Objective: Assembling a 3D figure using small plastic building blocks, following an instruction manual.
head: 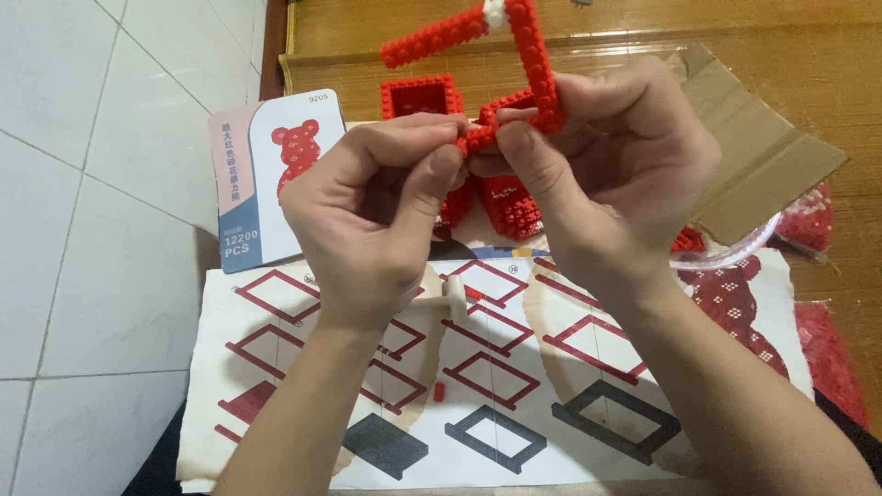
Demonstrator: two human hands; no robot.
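The red brick frame (528, 55) stood up and away from the person, its long bar rising from the right hand (606, 156), whose fingers pinched its lower corner. The left hand (377, 202) pinched the same corner from the left, above the instruction sheet (514, 404).

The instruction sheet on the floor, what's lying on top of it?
On the instruction sheet: a small cream tool and a loose red brick. Both forearms cover other parts of it.
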